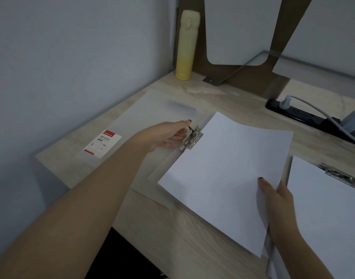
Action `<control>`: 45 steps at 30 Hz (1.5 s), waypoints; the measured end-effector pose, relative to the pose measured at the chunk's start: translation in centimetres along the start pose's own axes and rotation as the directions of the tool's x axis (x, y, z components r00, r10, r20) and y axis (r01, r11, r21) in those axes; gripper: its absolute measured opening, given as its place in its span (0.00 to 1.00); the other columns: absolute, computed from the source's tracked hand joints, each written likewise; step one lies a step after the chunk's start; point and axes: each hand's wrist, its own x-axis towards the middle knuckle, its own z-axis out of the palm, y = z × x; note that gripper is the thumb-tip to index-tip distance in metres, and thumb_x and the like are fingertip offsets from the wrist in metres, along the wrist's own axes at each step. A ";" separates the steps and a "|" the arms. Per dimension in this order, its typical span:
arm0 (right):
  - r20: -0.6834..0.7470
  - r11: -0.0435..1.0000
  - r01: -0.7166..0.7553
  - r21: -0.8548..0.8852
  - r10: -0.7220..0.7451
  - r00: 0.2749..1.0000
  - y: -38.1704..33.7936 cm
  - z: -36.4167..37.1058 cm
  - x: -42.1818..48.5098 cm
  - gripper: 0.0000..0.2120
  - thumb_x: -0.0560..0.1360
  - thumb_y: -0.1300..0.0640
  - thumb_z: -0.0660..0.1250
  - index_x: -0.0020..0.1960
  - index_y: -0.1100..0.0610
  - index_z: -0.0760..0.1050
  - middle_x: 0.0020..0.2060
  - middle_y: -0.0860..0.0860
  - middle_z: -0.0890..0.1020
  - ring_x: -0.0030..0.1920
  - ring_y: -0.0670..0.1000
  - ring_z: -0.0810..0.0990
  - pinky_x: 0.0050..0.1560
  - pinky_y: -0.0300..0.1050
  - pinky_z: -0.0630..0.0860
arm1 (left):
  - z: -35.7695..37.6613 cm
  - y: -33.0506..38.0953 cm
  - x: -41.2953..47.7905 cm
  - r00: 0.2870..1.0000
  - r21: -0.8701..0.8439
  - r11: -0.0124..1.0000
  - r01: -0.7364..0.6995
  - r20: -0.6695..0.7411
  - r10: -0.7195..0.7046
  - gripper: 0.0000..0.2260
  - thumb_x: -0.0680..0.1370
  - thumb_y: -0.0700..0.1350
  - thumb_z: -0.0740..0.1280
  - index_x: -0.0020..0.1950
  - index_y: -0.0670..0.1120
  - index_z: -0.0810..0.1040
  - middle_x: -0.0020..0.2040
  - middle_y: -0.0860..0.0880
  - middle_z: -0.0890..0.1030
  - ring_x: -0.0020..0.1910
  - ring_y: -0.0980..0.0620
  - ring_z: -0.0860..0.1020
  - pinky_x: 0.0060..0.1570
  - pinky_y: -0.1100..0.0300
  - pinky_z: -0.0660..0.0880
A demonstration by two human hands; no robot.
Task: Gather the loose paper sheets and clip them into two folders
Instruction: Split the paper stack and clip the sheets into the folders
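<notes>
Two hands at work — left hand (168, 135) pinches the lever of the metal clip (191, 138) on the open folder (150, 111), right hand (275, 198) grips the paper sheets (223, 168) by their edge

Second folder (323, 218) at 4 o'clock runs off the right and bottom edges, and its clip (341, 176) is just a blurry smear. Right hand (278, 202) only shows a thumb; the other fingers are tucked under the paper sheets (223, 168), can't tell how many. Print on the label (102, 143) at 9 o'clock is too tiny to read. Power strip (305, 115) at 2 o'clock gets chopped by the right edge.
</notes>
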 end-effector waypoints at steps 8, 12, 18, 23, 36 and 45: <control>-0.032 1.000 0.017 -0.005 -0.017 0.999 0.2 0.5 -0.1 0.18 0.78 0.56 0.60 0.67 0.56 0.70 0.59 0.53 0.78 0.59 0.57 0.77 0.64 0.59 0.70 | 0.3 0.8 -0.7 0.997 0.177 0.982 0.070 -0.050 -0.062 0.27 0.74 0.67 0.57 0.56 0.46 0.77 0.45 0.53 0.77 0.47 0.58 0.76 0.44 0.63 0.75; -0.040 0.999 0.037 0.002 -0.037 0.999 0.0 0.7 -0.2 0.18 0.79 0.57 0.60 0.68 0.57 0.69 0.57 0.51 0.77 0.59 0.56 0.75 0.65 0.55 0.69 | 0.5 0.9 -0.9 0.997 0.226 0.972 0.071 -0.054 -0.060 0.25 0.73 0.69 0.55 0.47 0.48 0.77 0.42 0.53 0.76 0.43 0.58 0.75 0.47 0.63 0.75; -0.053 0.999 0.045 -0.005 -0.046 0.998 0.2 0.7 -0.1 0.18 0.78 0.57 0.60 0.67 0.56 0.69 0.60 0.53 0.77 0.61 0.56 0.75 0.66 0.58 0.69 | 0.6 0.8 -0.9 0.994 0.311 0.945 0.101 -0.081 -0.079 0.33 0.71 0.73 0.51 0.50 0.46 0.77 0.40 0.52 0.75 0.40 0.56 0.74 0.49 0.59 0.75; -0.056 0.999 0.038 -0.002 -0.038 0.998 0.2 0.7 -0.1 0.18 0.78 0.57 0.60 0.67 0.56 0.70 0.60 0.53 0.78 0.60 0.56 0.76 0.66 0.58 0.69 | 0.4 0.6 -0.8 0.994 0.339 0.934 0.109 -0.054 -0.097 0.35 0.70 0.74 0.49 0.49 0.46 0.78 0.43 0.52 0.80 0.44 0.56 0.77 0.49 0.58 0.75; -0.053 0.999 0.049 0.002 -0.049 0.997 0.0 0.7 -0.3 0.17 0.78 0.58 0.60 0.67 0.56 0.70 0.57 0.50 0.77 0.58 0.53 0.75 0.62 0.49 0.69 | 0.4 0.5 -1.4 0.992 0.331 0.936 0.122 -0.018 -0.123 0.38 0.71 0.74 0.47 0.54 0.44 0.78 0.45 0.51 0.83 0.43 0.55 0.79 0.38 0.60 0.74; -0.050 0.999 0.042 0.004 -0.041 0.998 0.1 0.7 -0.1 0.17 0.78 0.57 0.60 0.67 0.56 0.70 0.58 0.51 0.77 0.58 0.55 0.76 0.63 0.52 0.70 | 0.5 0.7 -1.0 0.990 0.371 0.918 0.136 -0.032 -0.134 0.39 0.70 0.75 0.46 0.52 0.44 0.78 0.44 0.51 0.82 0.45 0.53 0.79 0.42 0.59 0.75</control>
